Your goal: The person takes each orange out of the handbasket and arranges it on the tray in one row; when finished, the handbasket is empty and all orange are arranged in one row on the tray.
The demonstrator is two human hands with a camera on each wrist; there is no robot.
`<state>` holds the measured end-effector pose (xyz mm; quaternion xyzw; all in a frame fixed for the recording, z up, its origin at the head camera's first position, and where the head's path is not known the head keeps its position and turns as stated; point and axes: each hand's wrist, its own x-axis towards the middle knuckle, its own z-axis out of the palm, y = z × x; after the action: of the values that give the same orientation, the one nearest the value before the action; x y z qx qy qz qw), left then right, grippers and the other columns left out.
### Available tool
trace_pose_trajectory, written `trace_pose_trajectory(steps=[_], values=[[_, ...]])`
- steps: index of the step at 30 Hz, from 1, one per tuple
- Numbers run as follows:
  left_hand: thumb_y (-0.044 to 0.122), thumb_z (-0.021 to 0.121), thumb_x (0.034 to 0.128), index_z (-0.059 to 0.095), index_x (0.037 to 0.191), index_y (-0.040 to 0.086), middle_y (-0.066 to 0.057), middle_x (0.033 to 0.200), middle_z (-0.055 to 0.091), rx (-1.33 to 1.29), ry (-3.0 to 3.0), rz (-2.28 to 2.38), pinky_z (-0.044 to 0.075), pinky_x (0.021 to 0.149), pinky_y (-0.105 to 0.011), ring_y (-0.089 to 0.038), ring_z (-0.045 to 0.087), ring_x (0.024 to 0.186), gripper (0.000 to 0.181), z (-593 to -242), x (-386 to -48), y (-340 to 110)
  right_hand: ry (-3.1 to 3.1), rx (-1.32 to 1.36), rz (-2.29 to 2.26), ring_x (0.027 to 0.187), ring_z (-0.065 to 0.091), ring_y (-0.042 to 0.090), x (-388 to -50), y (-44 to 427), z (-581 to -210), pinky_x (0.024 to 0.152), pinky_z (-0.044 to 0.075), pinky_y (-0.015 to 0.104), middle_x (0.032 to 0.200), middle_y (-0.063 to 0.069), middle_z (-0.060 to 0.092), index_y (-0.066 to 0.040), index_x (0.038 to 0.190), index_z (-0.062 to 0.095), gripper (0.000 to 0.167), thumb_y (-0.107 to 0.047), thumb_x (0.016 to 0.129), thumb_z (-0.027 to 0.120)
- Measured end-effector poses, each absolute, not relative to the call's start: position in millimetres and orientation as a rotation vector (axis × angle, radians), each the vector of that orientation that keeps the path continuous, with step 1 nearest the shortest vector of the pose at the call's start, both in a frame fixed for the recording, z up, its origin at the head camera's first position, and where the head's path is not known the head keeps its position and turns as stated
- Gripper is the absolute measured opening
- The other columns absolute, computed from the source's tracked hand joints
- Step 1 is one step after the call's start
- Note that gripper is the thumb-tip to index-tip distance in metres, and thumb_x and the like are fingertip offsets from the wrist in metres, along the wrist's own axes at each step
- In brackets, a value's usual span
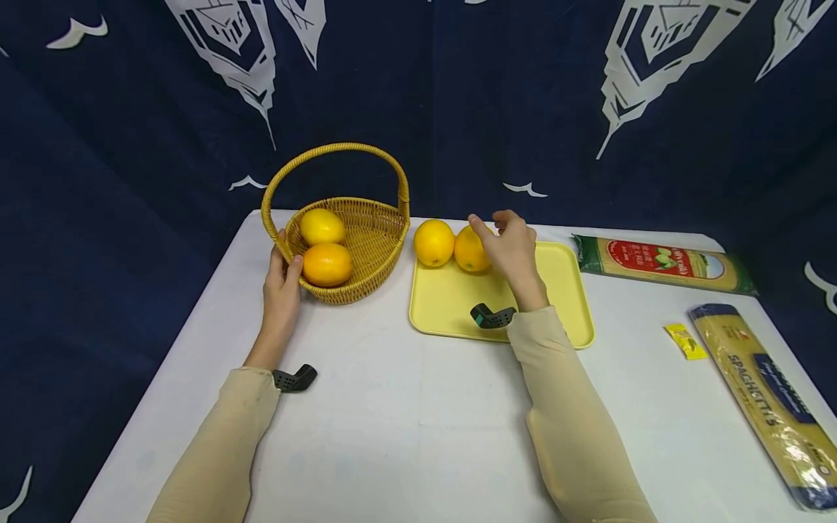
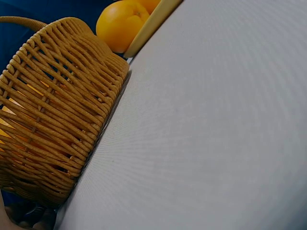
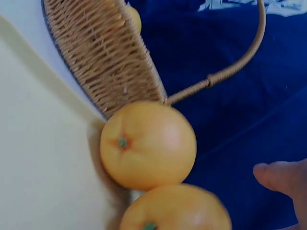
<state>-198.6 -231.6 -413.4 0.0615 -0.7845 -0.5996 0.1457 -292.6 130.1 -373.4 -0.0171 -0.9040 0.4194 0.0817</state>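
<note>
My left hand (image 1: 281,290) grips the near left rim of a wicker basket (image 1: 375,250), thumb on the inner side and fingers outside. Two smooth yellow-orange fruits (image 1: 328,264) sit in the basket's left part. Two oranges (image 1: 434,242) lie side by side at the far left corner of a yellow tray (image 1: 458,309); green stem ends show on both oranges (image 3: 148,143) in the right wrist view. Over the tray, my right hand (image 1: 513,250) is beside the right-hand orange (image 1: 471,250), its thumb and fingers spread and holding nothing.
On the right of the white table (image 1: 392,436) lie a green-ended pasta pack (image 1: 667,263), a small yellow sachet (image 1: 686,341) and a long spaghetti bag (image 1: 765,399). The basket's tall arched handle (image 1: 340,147) rises in front of a dark blue curtain (image 1: 471,109).
</note>
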Motion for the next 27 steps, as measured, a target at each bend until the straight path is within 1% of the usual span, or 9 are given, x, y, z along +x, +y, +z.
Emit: trace_pose_trajectory(steps=[4, 11, 15, 17, 22, 24, 27], values=[[0.024, 0.042, 0.1141, 0.020, 0.170, 0.018, -0.007, 0.175, 0.024, 0.188, -2.259, -1.721, 0.024, 0.132, -0.039, -0.019, 0.025, 0.160, 0.061, -414, -196, -233, -2.653, 0.012, 1.198, 0.137, 0.054, 0.041, -287, 124, -366, 0.116, 0.047, 0.052, 0.148, 0.026, 0.059, 0.005, 0.148, 0.054, 0.075, -0.052, 0.101, 0.065], [0.021, 0.043, 0.1135, 0.022, 0.170, 0.016, -0.011, 0.174, 0.027, 0.191, -2.254, -1.721, 0.025, 0.132, -0.041, -0.022, 0.027, 0.160, 0.061, -417, -196, -235, -2.647, 0.127, 1.248, 0.139, 0.054, 0.036, -275, 101, -352, 0.118, 0.045, 0.050, 0.148, 0.022, 0.060, 0.001, 0.148, 0.055, 0.071, -0.048, 0.100, 0.069], [0.021, 0.043, 0.1133, 0.022, 0.170, 0.015, -0.011, 0.174, 0.027, 0.180, -2.257, -1.712, 0.023, 0.132, -0.040, -0.021, 0.027, 0.160, 0.061, -416, -197, -235, -2.646, 0.253, 1.280, 0.137, 0.056, 0.035, -266, 78, -347, 0.116, 0.046, 0.050, 0.148, 0.020, 0.060, -0.002, 0.150, 0.053, 0.069, -0.041, 0.098, 0.073], [0.021, 0.044, 0.1132, 0.023, 0.170, 0.015, -0.010, 0.174, 0.027, 0.179, -2.255, -1.705, 0.023, 0.132, -0.039, -0.020, 0.026, 0.160, 0.060, -415, -197, -234, -2.659, 0.326, 1.296, 0.137, 0.055, 0.035, -263, 64, -347, 0.118, 0.043, 0.050, 0.148, 0.020, 0.061, -0.003, 0.151, 0.051, 0.069, -0.038, 0.097, 0.074], [0.021, 0.044, 0.1133, 0.023, 0.170, 0.016, -0.009, 0.174, 0.027, 0.183, -2.247, -1.708, 0.024, 0.132, -0.038, -0.020, 0.027, 0.160, 0.060, -415, -199, -234, -2.693, 0.524, 1.288, 0.138, 0.055, 0.033, -258, 33, -348, 0.118, 0.041, 0.049, 0.147, 0.015, 0.062, -0.005, 0.150, 0.052, 0.067, -0.035, 0.096, 0.075], [0.022, 0.044, 0.1135, 0.022, 0.170, 0.017, -0.010, 0.174, 0.027, 0.176, -2.245, -1.716, 0.024, 0.132, -0.038, -0.020, 0.027, 0.160, 0.061, -415, -199, -233, -2.697, 0.603, 1.280, 0.138, 0.056, 0.032, -258, 23, -347, 0.117, 0.045, 0.047, 0.148, 0.015, 0.061, -0.004, 0.150, 0.053, 0.065, -0.034, 0.096, 0.075], [0.022, 0.044, 0.1134, 0.022, 0.170, 0.017, -0.011, 0.174, 0.028, 0.163, -2.240, -1.718, 0.024, 0.132, -0.039, -0.021, 0.027, 0.160, 0.061, -415, -200, -233, -2.716, 0.695, 1.278, 0.140, 0.055, 0.031, -259, 10, -346, 0.118, 0.045, 0.046, 0.150, 0.016, 0.060, -0.004, 0.149, 0.054, 0.064, -0.031, 0.096, 0.076]])
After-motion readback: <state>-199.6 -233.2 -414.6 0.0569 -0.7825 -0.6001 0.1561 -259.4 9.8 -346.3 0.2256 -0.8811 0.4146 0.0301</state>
